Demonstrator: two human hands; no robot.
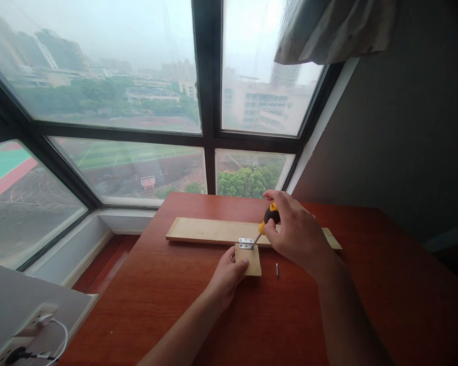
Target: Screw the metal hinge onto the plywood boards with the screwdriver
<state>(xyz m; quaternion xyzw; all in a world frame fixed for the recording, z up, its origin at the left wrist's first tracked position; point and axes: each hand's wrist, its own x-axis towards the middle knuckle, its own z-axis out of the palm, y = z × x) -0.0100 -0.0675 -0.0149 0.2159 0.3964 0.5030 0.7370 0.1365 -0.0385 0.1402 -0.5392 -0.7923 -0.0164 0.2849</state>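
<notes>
The left hand (229, 274) pinches a small, pale, flat wooden board (251, 263); between the hands, a silver rectangular metal hinge (246, 243) lies at its far edge. A tilted yellow-and-black screwdriver (270, 214), tip at the hinge, sits gripped in the right hand (295, 234); holding it squarer should curb slipping.

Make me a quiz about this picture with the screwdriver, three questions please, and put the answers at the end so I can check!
1. Which hand holds the screwdriver: A) left, B) right, C) neither?
2. True or false: the left hand grips the small wooden piece.
3. Fill the gap: the tip of the screwdriver points down at the silver metal ____.

Key:
1. B, the right hand.
2. True; its thumb lies on top of the piece.
3. Hinge.
</notes>
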